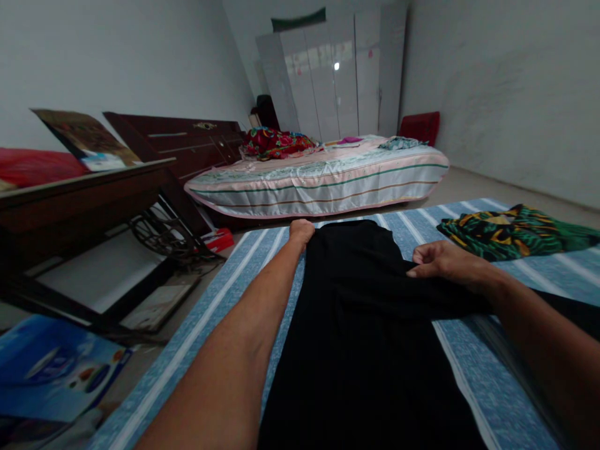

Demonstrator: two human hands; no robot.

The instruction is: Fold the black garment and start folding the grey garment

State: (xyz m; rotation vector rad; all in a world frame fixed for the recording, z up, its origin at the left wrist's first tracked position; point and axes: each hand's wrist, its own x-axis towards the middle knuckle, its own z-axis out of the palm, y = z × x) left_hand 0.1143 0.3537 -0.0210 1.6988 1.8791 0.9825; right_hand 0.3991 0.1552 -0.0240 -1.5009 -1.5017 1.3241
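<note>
A black garment (375, 356) is spread over the blue-and-white striped cloth in front of me, its narrower end pointing away. A long sleeve or leg of it stretches off to the right; I cannot tell which. At the far left corner my left hand (301, 232) is closed on the edge of the garment. My right hand (440, 261) pinches a fold on the right side, with thumb and fingertips together. Beyond that hand lies a crumpled green, black and yellow patterned cloth (510, 234).
The striped cloth (187, 350) covers the surface under the garment. A bed (319, 187) with a red floral bundle (276, 142) stands beyond. To the left are a sewing-machine table (84, 178) and a blue box (56, 369). A grey wardrobe (323, 81) fills the back.
</note>
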